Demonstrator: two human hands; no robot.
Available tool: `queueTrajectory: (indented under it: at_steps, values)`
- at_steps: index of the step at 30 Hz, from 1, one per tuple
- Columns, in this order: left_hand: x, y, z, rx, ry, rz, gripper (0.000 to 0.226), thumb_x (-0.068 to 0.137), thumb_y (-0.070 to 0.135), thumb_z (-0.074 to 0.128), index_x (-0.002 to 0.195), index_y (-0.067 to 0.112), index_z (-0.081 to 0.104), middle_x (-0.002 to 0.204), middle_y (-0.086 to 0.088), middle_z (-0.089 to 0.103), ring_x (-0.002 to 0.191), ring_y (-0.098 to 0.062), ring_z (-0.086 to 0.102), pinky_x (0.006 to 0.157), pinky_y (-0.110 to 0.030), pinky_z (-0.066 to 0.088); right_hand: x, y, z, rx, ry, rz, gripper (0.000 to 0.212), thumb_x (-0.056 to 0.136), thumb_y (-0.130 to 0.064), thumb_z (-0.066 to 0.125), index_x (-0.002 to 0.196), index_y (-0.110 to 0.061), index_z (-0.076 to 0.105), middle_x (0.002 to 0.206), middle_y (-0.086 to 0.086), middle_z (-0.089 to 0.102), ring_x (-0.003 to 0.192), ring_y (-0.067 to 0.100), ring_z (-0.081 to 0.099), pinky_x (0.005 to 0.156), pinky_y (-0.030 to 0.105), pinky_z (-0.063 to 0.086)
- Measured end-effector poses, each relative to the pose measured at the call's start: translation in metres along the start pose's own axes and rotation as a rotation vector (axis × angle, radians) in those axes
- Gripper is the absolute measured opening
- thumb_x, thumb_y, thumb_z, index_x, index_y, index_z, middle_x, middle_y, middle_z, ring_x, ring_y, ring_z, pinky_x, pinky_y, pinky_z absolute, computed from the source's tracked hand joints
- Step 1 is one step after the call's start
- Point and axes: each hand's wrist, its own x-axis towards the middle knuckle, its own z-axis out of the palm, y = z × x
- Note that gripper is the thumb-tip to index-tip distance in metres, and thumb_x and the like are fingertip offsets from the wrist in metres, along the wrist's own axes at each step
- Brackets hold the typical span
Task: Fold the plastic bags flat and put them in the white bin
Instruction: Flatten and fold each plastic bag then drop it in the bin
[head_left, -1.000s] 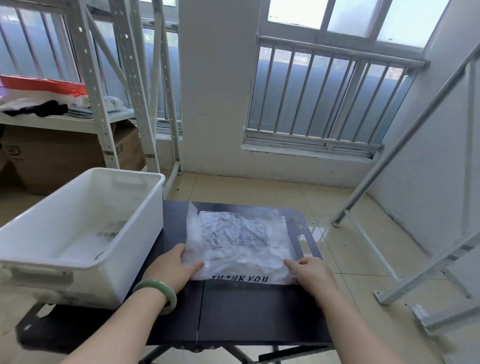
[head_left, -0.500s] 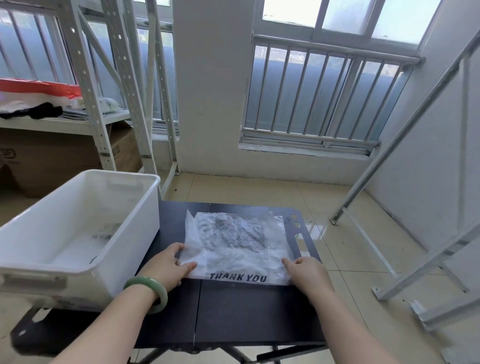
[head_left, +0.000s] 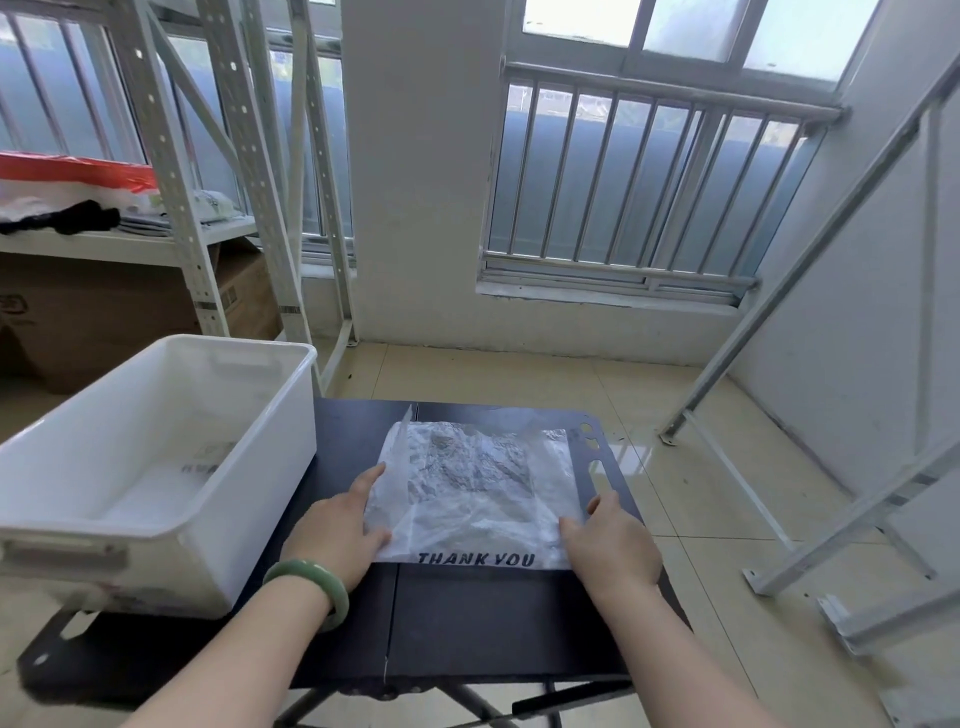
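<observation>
A translucent white plastic bag (head_left: 478, 483) printed "THANK YOU" lies flat on the black folding table (head_left: 493, 623). My left hand (head_left: 332, 530), with a green bangle at the wrist, holds the bag's left edge, and the film lies over its fingertips. My right hand (head_left: 613, 545) holds the right edge, thumb on the film. The white bin (head_left: 260, 493) stands on the table's left end, right beside my left hand. A flat printed bag (head_left: 202, 462) lies on its bottom.
A metal shelving rack (head_left: 176, 208) with a cardboard box (head_left: 104, 322) under it stands behind the bin. White metal frame parts (head_left: 857, 519) lean and lie on the tiled floor to the right. A barred window is ahead.
Both hands have slid from the bag's near corners farther up its side edges. The left edge now rests over my left fingers.
</observation>
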Motion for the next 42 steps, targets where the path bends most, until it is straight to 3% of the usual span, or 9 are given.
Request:
queueTrajectory:
  at_steps: [3, 8, 11, 13, 18, 21, 24, 28, 42]
  values:
    - [-0.001, 0.007, 0.005, -0.262, 0.034, 0.027, 0.073, 0.087, 0.007, 0.051, 0.145, 0.041, 0.022, 0.109, 0.005, 0.052, 0.093, -0.014, 0.053, 0.084, -0.025, 0.043, 0.000, 0.000, 0.004, 0.009, 0.018, -0.025, 0.024, 0.093, -0.037, 0.043, 0.106, -0.016, 0.047, 0.086, 0.000, 0.057, 0.077, 0.022, 0.055, 0.062, 0.028, 0.043]
    - [0.000, 0.010, 0.010, -0.346, 0.037, -0.025, 0.072, 0.089, 0.006, 0.046, 0.143, 0.046, 0.019, 0.108, -0.002, 0.052, 0.076, -0.012, 0.054, 0.064, -0.022, 0.040, 0.003, 0.002, 0.007, -0.032, 0.073, -0.063, 0.026, 0.098, -0.038, 0.039, 0.107, -0.016, 0.050, 0.089, 0.001, 0.063, 0.073, 0.021, 0.052, 0.060, 0.028, 0.042]
    - [-0.002, 0.012, 0.015, -0.119, 0.110, -0.015, 0.071, 0.090, 0.012, 0.053, 0.145, 0.040, 0.019, 0.136, -0.002, 0.033, 0.112, -0.017, 0.047, 0.094, -0.028, 0.041, 0.002, 0.000, 0.007, -0.023, 0.079, -0.057, 0.026, 0.092, -0.035, 0.046, 0.110, -0.015, 0.047, 0.086, 0.000, 0.059, 0.074, 0.021, 0.053, 0.059, 0.027, 0.041]
    - [-0.004, 0.020, 0.015, 0.048, 0.184, -0.004, 0.061, 0.093, 0.025, 0.051, 0.145, 0.037, 0.020, 0.151, -0.002, 0.011, 0.137, -0.020, 0.022, 0.112, -0.034, 0.023, 0.002, -0.003, 0.006, -0.040, 0.098, -0.028, 0.037, 0.090, -0.037, 0.049, 0.118, -0.013, 0.042, 0.094, 0.001, 0.057, 0.081, 0.021, 0.056, 0.058, 0.027, 0.038]
    - [-0.013, 0.049, 0.026, 0.097, 0.046, 0.009, 0.058, 0.100, 0.043, 0.026, 0.151, 0.024, 0.007, 0.157, -0.001, -0.015, 0.145, -0.019, -0.014, 0.117, -0.034, -0.003, 0.004, -0.010, 0.014, -0.044, 0.332, -0.281, 0.020, 0.083, -0.022, 0.063, 0.100, -0.013, 0.057, 0.103, 0.007, 0.054, 0.098, 0.028, 0.052, 0.082, 0.033, 0.037]
    - [-0.016, 0.056, 0.041, 0.157, -0.055, 0.029, 0.063, 0.097, 0.053, 0.021, 0.150, 0.031, -0.006, 0.155, -0.001, -0.026, 0.142, -0.021, -0.025, 0.116, -0.038, -0.012, 0.001, -0.020, 0.019, -0.028, 0.100, -0.412, 0.045, 0.096, -0.034, 0.043, 0.136, -0.012, 0.042, 0.148, 0.008, 0.031, 0.142, 0.027, 0.020, 0.114, 0.034, 0.014]
    - [-0.017, 0.054, 0.048, 0.236, -0.122, 0.085, 0.059, 0.096, 0.057, 0.021, 0.146, 0.045, -0.008, 0.154, 0.001, -0.028, 0.141, -0.023, -0.027, 0.115, -0.044, -0.015, 0.000, -0.022, 0.030, -0.180, -0.145, -0.446, 0.067, 0.100, -0.048, 0.019, 0.152, -0.012, -0.003, 0.158, 0.002, -0.018, 0.144, 0.017, -0.022, 0.117, 0.037, -0.014]
    - [-0.015, 0.052, 0.049, 0.250, -0.170, 0.119, 0.053, 0.096, 0.057, 0.021, 0.140, 0.057, -0.008, 0.154, 0.005, -0.028, 0.141, -0.029, -0.026, 0.113, -0.050, -0.015, 0.002, -0.019, 0.040, -0.253, -0.268, -0.399, 0.072, 0.096, -0.058, 0.015, 0.151, -0.017, -0.009, 0.158, 0.002, -0.019, 0.144, 0.018, -0.022, 0.117, 0.042, -0.013]
    - [-0.010, 0.046, 0.047, 0.384, -0.228, 0.107, 0.053, 0.090, 0.068, 0.012, 0.139, 0.060, -0.006, 0.154, 0.007, -0.028, 0.139, -0.038, -0.026, 0.108, -0.063, -0.016, 0.008, -0.009, 0.038, -0.164, -0.236, -0.343, 0.085, 0.081, -0.079, 0.028, 0.150, -0.039, 0.000, 0.159, -0.007, -0.013, 0.145, 0.018, -0.018, 0.118, 0.045, -0.007]
